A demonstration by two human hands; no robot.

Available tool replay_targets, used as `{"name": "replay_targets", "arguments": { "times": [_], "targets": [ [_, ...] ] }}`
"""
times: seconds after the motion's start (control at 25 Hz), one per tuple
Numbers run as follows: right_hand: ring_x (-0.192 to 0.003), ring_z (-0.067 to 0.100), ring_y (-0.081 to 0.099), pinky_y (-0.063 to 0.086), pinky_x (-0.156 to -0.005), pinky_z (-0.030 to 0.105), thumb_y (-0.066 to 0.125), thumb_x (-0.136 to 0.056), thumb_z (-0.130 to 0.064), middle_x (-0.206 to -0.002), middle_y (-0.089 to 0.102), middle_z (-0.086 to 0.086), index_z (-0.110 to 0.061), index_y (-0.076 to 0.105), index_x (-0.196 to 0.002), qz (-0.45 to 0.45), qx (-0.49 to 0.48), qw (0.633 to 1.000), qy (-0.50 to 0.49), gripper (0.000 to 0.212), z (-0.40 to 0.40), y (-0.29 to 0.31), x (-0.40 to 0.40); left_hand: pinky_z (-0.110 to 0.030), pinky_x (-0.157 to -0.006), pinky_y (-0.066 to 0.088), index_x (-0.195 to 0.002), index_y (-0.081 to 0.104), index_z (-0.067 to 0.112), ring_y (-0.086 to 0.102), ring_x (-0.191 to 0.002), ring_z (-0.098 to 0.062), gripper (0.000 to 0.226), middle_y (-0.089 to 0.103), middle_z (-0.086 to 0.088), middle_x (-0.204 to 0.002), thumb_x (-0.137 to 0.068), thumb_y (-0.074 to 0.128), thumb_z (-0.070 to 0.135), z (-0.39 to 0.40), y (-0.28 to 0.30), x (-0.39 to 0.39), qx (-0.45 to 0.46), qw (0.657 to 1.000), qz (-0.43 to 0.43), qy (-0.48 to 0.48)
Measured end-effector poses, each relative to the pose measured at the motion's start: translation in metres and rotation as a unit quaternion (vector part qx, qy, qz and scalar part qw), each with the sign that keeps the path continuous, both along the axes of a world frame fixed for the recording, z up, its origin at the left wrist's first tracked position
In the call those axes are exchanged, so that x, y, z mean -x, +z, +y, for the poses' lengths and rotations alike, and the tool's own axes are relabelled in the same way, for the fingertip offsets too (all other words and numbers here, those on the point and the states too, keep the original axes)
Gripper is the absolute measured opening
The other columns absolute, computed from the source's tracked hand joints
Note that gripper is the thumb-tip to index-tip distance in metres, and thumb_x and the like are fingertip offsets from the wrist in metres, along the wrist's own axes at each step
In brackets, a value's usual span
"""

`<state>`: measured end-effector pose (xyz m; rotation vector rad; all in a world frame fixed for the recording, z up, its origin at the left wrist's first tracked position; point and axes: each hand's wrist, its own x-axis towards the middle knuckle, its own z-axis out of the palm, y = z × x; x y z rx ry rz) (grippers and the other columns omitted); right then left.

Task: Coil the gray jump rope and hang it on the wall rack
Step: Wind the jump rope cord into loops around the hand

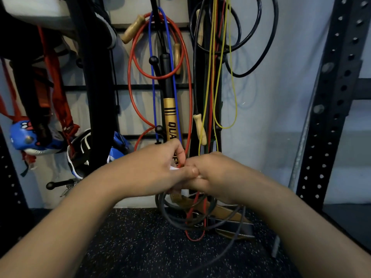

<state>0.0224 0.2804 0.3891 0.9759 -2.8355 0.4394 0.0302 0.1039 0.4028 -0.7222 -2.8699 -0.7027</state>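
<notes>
My left hand (154, 171) and my right hand (212, 173) meet at the centre, both closed around the top of the gray jump rope (172, 217). Its dark gray loops hang below my hands, and one strand trails down to the floor at the lower right. A bit of white shows between my fingers. The wall rack (154, 61) with black ball-tipped pegs rises directly behind my hands.
Red (131, 77), blue (152, 85), yellow (234, 109) and black (267, 45) ropes hang on the rack, plus a gold-and-black bat (169, 117). Boxing gear (30, 137) hangs at the left. A perforated steel upright (337, 101) stands at the right. Leather belts (226, 217) lie on the speckled floor.
</notes>
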Motion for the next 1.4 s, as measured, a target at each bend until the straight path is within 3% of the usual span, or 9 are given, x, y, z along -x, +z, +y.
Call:
{"name": "replay_targets", "arguments": {
  "times": [0.12,0.24,0.36,0.56,0.76,1.04,1.16,1.28,1.4],
  "targets": [
    [-0.057,0.003,0.045,0.032,-0.054,0.022,0.067,-0.094,-0.05,-0.061,0.051,-0.009,-0.031,0.049,-0.065,0.043,0.011,0.999,0.002,0.039,0.004,-0.001,0.002,-0.045,-0.073,0.058,-0.091,0.068,0.021,0.07,-0.068,-0.022,0.064,0.077,-0.007,-0.074,-0.073,0.046,0.078,0.003,0.001,-0.001,0.039,0.999,-0.018,-0.012],
    [-0.065,0.002,0.058,0.043,-0.057,0.021,0.073,-0.08,-0.064,-0.07,0.066,-0.009,-0.027,0.068,-0.083,0.039,0.07,0.997,-0.004,0.037,0.01,-0.009,0.003,-0.038,-0.055,0.044,-0.068,0.068,0.015,0.052,-0.055,-0.019,0.075,0.062,-0.01,-0.061,-0.063,0.041,0.085,0.001,0.0,0.001,0.076,0.997,-0.029,0.007],
    [-0.073,-0.002,0.064,0.049,-0.06,0.019,0.063,-0.064,-0.087,-0.081,0.073,-0.013,-0.037,0.074,-0.097,0.032,0.098,0.994,-0.031,0.06,0.029,-0.004,0.003,-0.04,-0.058,0.049,-0.071,0.072,0.021,0.053,-0.059,-0.014,0.07,0.057,0.003,-0.062,-0.068,0.041,0.084,-0.011,-0.005,0.009,0.076,0.996,-0.033,-0.026],
    [-0.042,0.011,0.04,0.037,-0.043,0.025,0.05,-0.067,-0.097,-0.05,0.048,-0.005,-0.027,0.08,-0.083,-0.061,0.376,0.922,-0.072,0.078,0.058,0.002,0.005,-0.023,-0.058,0.042,-0.082,0.074,0.024,0.049,-0.063,-0.012,0.047,0.053,0.012,-0.063,-0.086,0.052,0.065,-0.037,-0.013,0.025,-0.223,0.972,-0.022,-0.075],
    [-0.044,0.01,0.031,0.04,-0.041,0.027,0.061,-0.059,-0.097,-0.069,0.042,0.003,-0.007,0.073,-0.102,-0.201,0.502,0.841,-0.029,0.1,0.042,-0.013,0.012,-0.021,-0.062,0.048,-0.093,0.074,0.019,0.054,-0.065,-0.009,0.038,0.055,0.006,-0.071,-0.093,0.056,0.053,-0.018,-0.024,0.03,-0.488,0.868,-0.058,-0.076],
    [-0.043,0.015,0.042,0.037,-0.042,0.028,0.072,-0.055,-0.089,-0.087,0.073,0.008,-0.027,0.076,-0.103,-0.199,0.593,0.778,-0.051,0.079,0.003,-0.031,0.011,-0.022,-0.075,0.059,-0.111,0.066,0.009,0.065,-0.075,-0.011,0.026,0.065,0.004,-0.075,-0.105,0.051,0.028,0.008,-0.025,0.021,-0.692,0.704,-0.1,-0.124],
    [-0.033,0.006,0.037,0.029,-0.031,0.02,0.072,-0.084,-0.062,-0.062,0.061,0.002,-0.038,0.079,-0.079,-0.191,0.649,0.736,0.001,0.026,-0.018,-0.033,0.008,-0.022,-0.081,0.059,-0.113,0.059,0.008,0.073,-0.08,-0.006,0.016,0.074,0.006,-0.074,-0.106,0.048,0.019,0.022,-0.025,0.016,-0.691,0.709,-0.076,-0.12],
    [-0.028,-0.001,0.048,0.034,-0.031,0.009,0.059,-0.105,-0.032,-0.042,0.058,-0.014,-0.024,0.073,-0.073,-0.152,0.678,0.719,0.006,0.036,-0.02,-0.026,0.009,-0.029,-0.099,0.053,-0.116,0.058,0.006,0.074,-0.097,-0.004,0.019,0.08,0.004,-0.089,-0.108,0.045,0.017,0.033,-0.036,0.014,-0.678,0.727,-0.068,-0.082],
    [-0.03,0.002,0.044,0.034,-0.031,0.018,0.057,-0.106,-0.032,-0.046,0.058,-0.01,-0.025,0.075,-0.072,-0.164,0.659,0.734,-0.014,0.039,-0.021,-0.024,0.009,-0.048,-0.114,0.044,-0.124,0.063,0.004,0.07,-0.12,-0.02,0.032,0.08,-0.01,-0.117,-0.109,0.044,0.024,0.038,-0.044,0.015,-0.687,0.718,-0.098,-0.043]
  ]
}}
